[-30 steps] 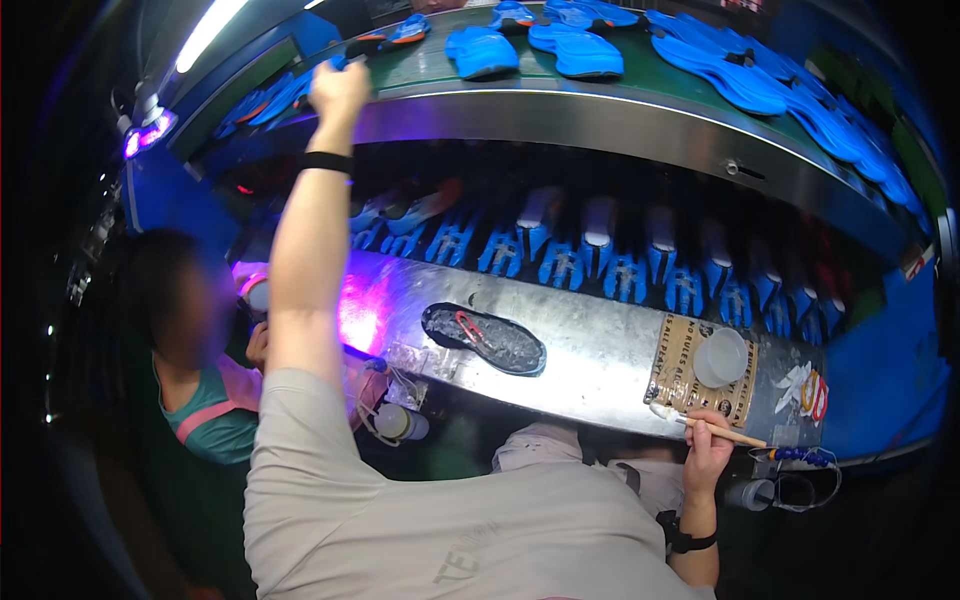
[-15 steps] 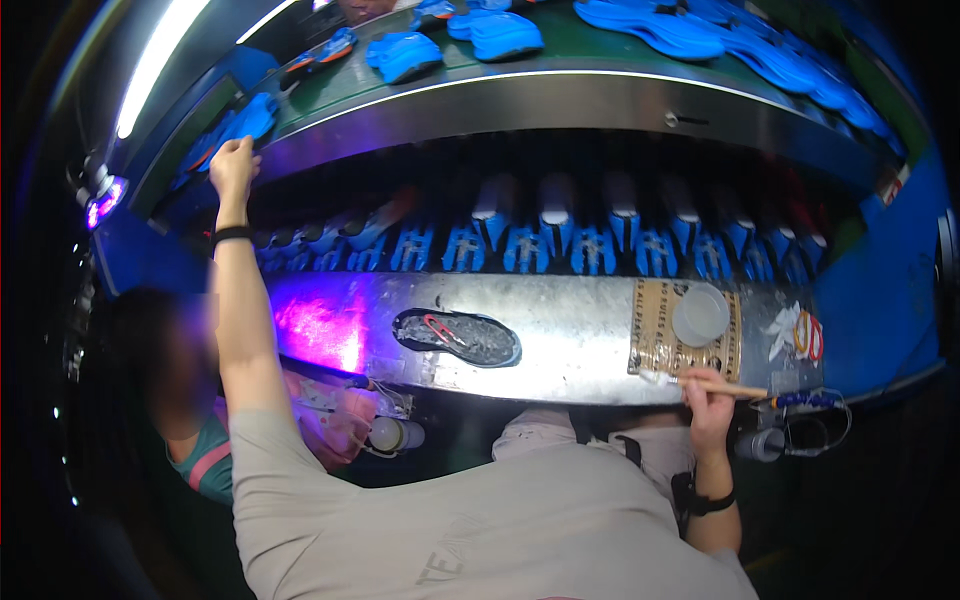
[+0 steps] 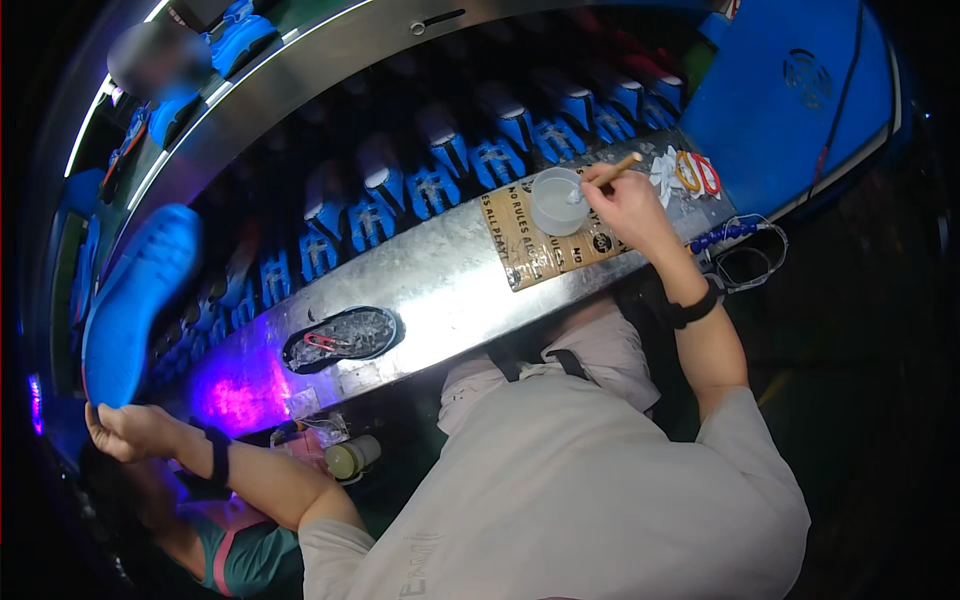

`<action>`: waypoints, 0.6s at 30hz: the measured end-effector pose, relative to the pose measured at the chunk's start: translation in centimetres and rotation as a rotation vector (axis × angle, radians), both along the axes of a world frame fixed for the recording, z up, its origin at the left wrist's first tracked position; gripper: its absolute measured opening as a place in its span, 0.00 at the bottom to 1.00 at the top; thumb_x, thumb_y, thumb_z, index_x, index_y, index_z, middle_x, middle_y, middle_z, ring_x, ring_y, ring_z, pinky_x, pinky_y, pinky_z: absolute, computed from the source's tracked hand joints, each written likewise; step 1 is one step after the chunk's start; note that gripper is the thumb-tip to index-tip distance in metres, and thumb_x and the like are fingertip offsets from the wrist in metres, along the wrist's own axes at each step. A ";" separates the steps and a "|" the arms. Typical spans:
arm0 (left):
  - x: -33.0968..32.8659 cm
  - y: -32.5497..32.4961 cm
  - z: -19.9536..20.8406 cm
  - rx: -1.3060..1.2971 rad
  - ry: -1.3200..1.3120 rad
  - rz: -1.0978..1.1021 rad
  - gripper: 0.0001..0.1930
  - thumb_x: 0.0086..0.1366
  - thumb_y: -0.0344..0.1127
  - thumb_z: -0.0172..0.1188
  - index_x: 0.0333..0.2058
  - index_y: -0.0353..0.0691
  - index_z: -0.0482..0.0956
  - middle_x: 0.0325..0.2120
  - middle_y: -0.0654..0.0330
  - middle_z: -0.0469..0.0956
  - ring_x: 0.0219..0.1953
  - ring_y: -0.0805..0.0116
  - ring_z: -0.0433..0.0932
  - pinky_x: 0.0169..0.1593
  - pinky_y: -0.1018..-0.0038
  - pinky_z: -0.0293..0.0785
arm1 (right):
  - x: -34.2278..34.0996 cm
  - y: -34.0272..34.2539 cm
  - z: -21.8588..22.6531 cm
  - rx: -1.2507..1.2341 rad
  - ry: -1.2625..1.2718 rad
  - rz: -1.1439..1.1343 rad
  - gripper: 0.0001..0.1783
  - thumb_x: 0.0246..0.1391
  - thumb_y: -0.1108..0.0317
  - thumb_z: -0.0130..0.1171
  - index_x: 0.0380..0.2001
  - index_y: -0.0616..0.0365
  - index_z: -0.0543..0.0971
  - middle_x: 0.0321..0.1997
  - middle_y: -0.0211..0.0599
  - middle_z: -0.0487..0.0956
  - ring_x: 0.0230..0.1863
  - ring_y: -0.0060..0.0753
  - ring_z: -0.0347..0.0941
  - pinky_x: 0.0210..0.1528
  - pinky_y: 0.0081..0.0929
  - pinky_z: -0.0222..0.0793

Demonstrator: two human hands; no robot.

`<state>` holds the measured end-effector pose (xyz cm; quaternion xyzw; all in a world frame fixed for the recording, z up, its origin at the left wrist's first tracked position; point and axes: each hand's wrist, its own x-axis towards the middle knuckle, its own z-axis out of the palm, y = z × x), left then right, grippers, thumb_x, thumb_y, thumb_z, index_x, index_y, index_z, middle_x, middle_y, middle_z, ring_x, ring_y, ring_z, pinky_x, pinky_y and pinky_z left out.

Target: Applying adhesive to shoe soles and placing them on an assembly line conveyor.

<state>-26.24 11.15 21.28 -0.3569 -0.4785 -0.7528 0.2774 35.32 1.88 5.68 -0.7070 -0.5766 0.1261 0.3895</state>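
Note:
My left hand (image 3: 135,432), at the far left, pinches the end of a bright blue shoe sole (image 3: 140,300), which stands up lengthwise above it. In my right hand (image 3: 632,208) is a brush (image 3: 620,168) with a wooden handle. Its white bristle end reaches into a translucent plastic cup (image 3: 548,205). Under the cup lies a tape-covered piece of brown cardboard (image 3: 520,255). A dark sole-shaped piece (image 3: 350,342) rests on the metal bench (image 3: 430,290), with a small red loop-shaped object (image 3: 320,342) on top.
Blue shoe parts (image 3: 435,188) stand in a row along the bench's far side. Red- and yellow-handled scissors (image 3: 698,172) lie right of the cardboard. Another person (image 3: 240,550) is at lower left. A blue machine housing (image 3: 800,90) stands at right; a conveyor with blue soles runs at upper left.
My left hand has come back from the conveyor, now holding a blue sole. My right hand has moved the brush from the bench's front edge into the cup. The view has turned.

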 end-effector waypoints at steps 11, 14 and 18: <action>19.0 -8.9 -15.6 -0.895 -0.891 -1.633 0.21 0.67 0.45 0.52 0.49 0.33 0.75 0.41 0.50 0.80 0.43 0.59 0.81 0.51 0.65 0.77 | -1.8 -0.5 0.1 0.297 0.023 -0.019 0.08 0.56 0.67 0.60 0.30 0.62 0.81 0.25 0.42 0.80 0.25 0.37 0.77 0.30 0.29 0.71; 21.6 -11.6 -18.2 -0.754 -1.091 -2.011 0.31 0.67 0.49 0.54 0.59 0.30 0.66 0.50 0.44 0.76 0.52 0.53 0.78 0.55 0.59 0.74 | -2.3 -0.2 -0.9 0.404 0.096 -0.015 0.05 0.57 0.70 0.60 0.34 0.60 0.81 0.25 0.32 0.78 0.25 0.23 0.73 0.29 0.22 0.68; 21.5 -13.2 -19.5 -0.941 -0.939 -2.448 0.40 0.64 0.47 0.59 0.66 0.29 0.54 0.58 0.42 0.69 0.59 0.50 0.72 0.62 0.56 0.68 | -2.2 -1.0 -1.5 0.155 0.122 -0.016 0.07 0.59 0.70 0.59 0.37 0.62 0.81 0.32 0.31 0.80 0.31 0.19 0.72 0.33 0.20 0.67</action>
